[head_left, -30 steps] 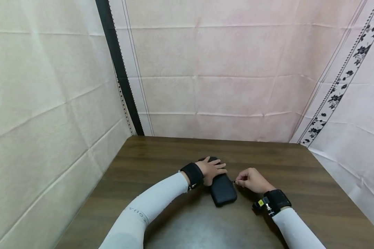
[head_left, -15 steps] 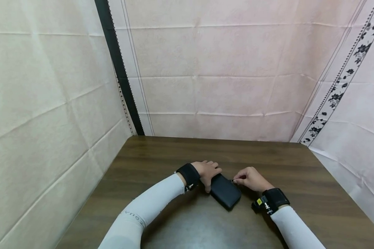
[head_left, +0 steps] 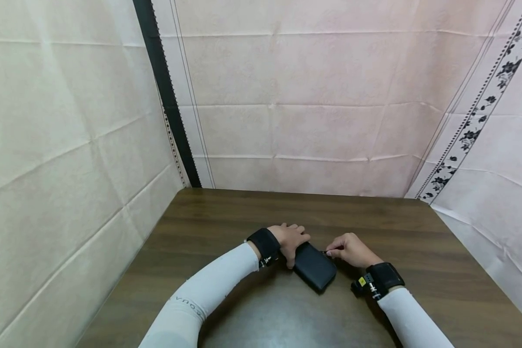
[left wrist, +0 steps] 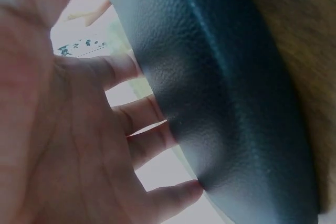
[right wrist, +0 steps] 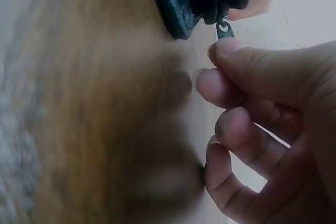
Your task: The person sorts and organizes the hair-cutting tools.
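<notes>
A black zip case (head_left: 315,267) with a grained, leather-like surface lies on the wooden table in the head view. My left hand (head_left: 289,240) grips its far left end, thumb along the near side and fingers over the far edge. Up close in the left wrist view, the fingertips of that hand (left wrist: 89,124) touch the dark case (left wrist: 205,93). On the right side of the case, my right hand (head_left: 351,250) pinches the zipper pull (right wrist: 224,30) between thumb and forefinger. The other fingers of this hand (right wrist: 273,103) are loosely curled. How far the zip runs open is hard to tell.
The brown wooden table (head_left: 226,212) extends around both hands. Light cloth hangs behind it (head_left: 313,121) and along both sides, with a dark band at left and a floral strip at right. Black camera straps circle both wrists.
My left hand has shifted slightly left, from spread fingers across the case to a hold at its far end. The case has turned, its near end swinging right. The right hand has barely moved.
</notes>
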A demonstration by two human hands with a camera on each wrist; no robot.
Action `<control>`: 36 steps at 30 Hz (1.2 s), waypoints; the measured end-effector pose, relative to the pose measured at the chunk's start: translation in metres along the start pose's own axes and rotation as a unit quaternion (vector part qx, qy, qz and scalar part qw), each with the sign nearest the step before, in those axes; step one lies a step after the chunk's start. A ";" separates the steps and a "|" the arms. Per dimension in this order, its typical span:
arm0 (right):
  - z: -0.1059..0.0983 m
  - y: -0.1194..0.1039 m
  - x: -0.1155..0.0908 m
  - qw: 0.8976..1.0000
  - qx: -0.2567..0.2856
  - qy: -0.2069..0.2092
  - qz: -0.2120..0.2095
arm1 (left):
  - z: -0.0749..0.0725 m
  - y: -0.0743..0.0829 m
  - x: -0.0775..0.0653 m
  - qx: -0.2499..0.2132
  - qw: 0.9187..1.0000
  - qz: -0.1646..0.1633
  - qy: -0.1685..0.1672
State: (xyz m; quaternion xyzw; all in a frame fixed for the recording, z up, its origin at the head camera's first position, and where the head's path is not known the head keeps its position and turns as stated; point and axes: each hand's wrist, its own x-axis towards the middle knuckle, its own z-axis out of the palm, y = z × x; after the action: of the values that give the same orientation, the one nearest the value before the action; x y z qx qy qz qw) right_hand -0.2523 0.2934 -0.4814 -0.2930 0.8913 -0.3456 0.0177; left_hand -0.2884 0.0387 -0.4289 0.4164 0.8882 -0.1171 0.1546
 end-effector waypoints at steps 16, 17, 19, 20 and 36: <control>-0.002 -0.001 -0.003 1.000 -0.006 -0.002 -0.001 | 0.000 -0.002 -0.001 -0.010 1.000 -0.004 0.001; -0.002 -0.001 -0.003 1.000 -0.005 -0.002 0.001 | 0.000 -0.002 -0.001 -0.009 1.000 -0.004 0.001; -0.002 0.000 -0.004 1.000 -0.007 -0.004 -0.002 | 0.000 -0.002 -0.001 -0.008 1.000 -0.003 0.001; -0.002 0.001 -0.004 1.000 -0.008 -0.005 -0.003 | 0.001 -0.002 -0.001 -0.007 1.000 -0.002 0.001; -0.004 0.004 -0.010 1.000 -0.012 -0.009 -0.014 | 0.003 0.000 -0.002 -0.013 1.000 -0.007 -0.002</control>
State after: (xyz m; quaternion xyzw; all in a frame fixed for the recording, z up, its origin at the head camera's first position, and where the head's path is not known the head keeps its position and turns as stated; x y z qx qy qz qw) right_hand -0.2471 0.3033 -0.4823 -0.3092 0.8909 -0.3323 0.0176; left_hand -0.2869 0.0358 -0.4313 0.4075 0.8924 -0.1075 0.1610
